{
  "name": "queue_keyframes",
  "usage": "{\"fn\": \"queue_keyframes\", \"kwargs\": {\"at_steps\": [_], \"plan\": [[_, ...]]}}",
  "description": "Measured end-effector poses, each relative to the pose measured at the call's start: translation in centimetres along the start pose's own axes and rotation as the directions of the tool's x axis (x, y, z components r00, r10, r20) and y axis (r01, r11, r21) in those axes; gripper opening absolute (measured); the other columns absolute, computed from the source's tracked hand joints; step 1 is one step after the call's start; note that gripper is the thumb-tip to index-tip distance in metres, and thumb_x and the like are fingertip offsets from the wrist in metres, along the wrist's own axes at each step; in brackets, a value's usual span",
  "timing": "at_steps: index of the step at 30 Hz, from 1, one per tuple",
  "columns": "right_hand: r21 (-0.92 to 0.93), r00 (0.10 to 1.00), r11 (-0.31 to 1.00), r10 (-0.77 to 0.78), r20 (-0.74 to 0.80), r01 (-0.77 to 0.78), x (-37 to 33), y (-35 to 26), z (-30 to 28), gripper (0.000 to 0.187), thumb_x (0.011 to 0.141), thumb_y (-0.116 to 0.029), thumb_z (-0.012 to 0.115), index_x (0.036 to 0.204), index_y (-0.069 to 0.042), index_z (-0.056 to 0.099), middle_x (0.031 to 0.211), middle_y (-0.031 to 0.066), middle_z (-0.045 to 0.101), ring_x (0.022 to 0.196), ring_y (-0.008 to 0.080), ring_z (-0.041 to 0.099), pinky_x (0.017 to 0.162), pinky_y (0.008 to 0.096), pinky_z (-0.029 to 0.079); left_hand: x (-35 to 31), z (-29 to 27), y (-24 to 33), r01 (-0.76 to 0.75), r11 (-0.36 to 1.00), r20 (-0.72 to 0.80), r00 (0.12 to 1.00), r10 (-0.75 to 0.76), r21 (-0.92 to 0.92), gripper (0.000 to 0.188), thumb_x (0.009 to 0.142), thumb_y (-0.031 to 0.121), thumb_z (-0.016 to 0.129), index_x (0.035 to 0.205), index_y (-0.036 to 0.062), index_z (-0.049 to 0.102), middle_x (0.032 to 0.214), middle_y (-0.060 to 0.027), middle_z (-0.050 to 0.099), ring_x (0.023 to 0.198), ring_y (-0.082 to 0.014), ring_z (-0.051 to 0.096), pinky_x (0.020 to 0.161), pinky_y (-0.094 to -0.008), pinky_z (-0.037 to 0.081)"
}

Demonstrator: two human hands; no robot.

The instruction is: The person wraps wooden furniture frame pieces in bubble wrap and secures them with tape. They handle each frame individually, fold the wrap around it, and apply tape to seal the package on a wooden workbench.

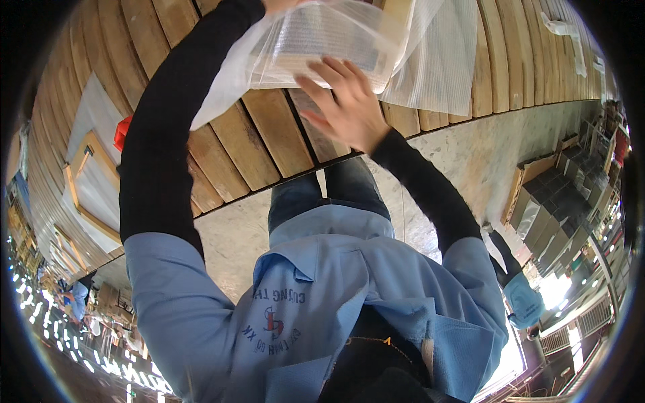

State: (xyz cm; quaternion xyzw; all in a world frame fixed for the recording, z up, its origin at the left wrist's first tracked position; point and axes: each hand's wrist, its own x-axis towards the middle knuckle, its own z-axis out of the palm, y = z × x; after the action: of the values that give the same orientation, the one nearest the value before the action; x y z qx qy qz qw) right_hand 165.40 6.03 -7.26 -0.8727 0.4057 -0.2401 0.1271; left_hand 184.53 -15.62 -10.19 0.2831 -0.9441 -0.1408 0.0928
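A white translucent foam sheet point(437, 64) lies on the slatted wooden table and drapes over a flat, rectangular, pale piece point(401, 27), whose far part is cut off by the upper edge. My right hand point(349, 101) is at the near edge of the covered piece, fingers spread and slightly blurred, fingertips over the sheet; whether they touch it I cannot tell. My left hand point(281, 5) reaches to the sheet's far left part at the top of the picture. Most of its fingers are out of sight.
Left on the slatted table point(259, 134) lie a wooden frame point(101, 225) on another foam sheet and a red object point(122, 133) partly behind my left arm. Crumpled plastic point(561, 27) lies far right. Stacked cartons point(537, 221) and another person point(523, 299) are beyond the concrete floor.
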Motion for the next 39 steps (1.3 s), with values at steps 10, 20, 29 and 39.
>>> {"fn": "queue_keyframes", "kwargs": {"at_steps": [10, 20, 29, 39], "plan": [[-0.088, 0.895, 0.975, 0.223, 0.387, -0.205, 2.1, 6.7, 8.2, 0.065, 0.069, -0.038, 0.085, 0.116, -0.006, 0.053, 0.100, 0.0146, 0.065, 0.096, 0.0352, 0.069, 0.078, 0.0444, 0.057, -7.4, 3.4, 16.7, 0.139, 0.431, -0.448, -0.128, -0.885, -0.891, 0.036, 0.100, 0.012, 0.059, 0.129, -0.0025, 0.045, 0.126, -0.0151, 0.048, 0.116, -0.0243, 0.047, 0.105, -0.0395, 0.039], [0.375, 0.920, 0.866, 0.384, -0.074, -0.331, 4.9, -3.3, 5.0, 0.073, 0.057, -0.031, 0.094, 0.114, -0.004, 0.058, 0.098, 0.0148, 0.065, 0.088, 0.0343, 0.069, 0.072, 0.0414, 0.056, -18.8, -5.2, 15.9, 0.010, 0.239, -0.233, 0.198, -0.952, -0.971, 0.077, 0.099, 0.053, 0.055, 0.159, 0.0131, 0.028, 0.158, -0.0121, 0.039, 0.141, -0.0333, 0.042, 0.112, -0.0557, 0.037], [0.533, 0.882, 0.816, 0.402, -0.245, -0.223, 3.8, -10.3, 10.7, 0.073, 0.060, -0.030, 0.095, 0.117, -0.005, 0.056, 0.114, 0.0141, 0.066, 0.102, 0.0344, 0.067, 0.085, 0.0419, 0.055, -30.6, -17.4, 18.8, 0.961, -0.076, -0.851, -0.270, -0.450, -0.265, 0.056, 0.104, 0.026, 0.058, 0.152, 0.0047, 0.041, 0.136, -0.0140, 0.062, 0.115, -0.0275, 0.067, 0.093, -0.0349, 0.057], [0.619, 0.851, 0.586, 0.400, 0.340, -0.523, -3.7, -7.0, 9.8, 0.068, 0.069, -0.026, 0.089, 0.124, -0.006, 0.056, 0.113, 0.0111, 0.066, 0.103, 0.0288, 0.065, 0.087, 0.0391, 0.053, -24.7, 2.0, 25.1, 0.318, 0.275, -0.259, 0.095, -0.961, -0.907, 0.042, 0.096, 0.016, 0.067, 0.134, 0.0069, 0.054, 0.143, -0.0155, 0.053, 0.127, -0.0308, 0.054, 0.102, -0.0393, 0.050]]}}
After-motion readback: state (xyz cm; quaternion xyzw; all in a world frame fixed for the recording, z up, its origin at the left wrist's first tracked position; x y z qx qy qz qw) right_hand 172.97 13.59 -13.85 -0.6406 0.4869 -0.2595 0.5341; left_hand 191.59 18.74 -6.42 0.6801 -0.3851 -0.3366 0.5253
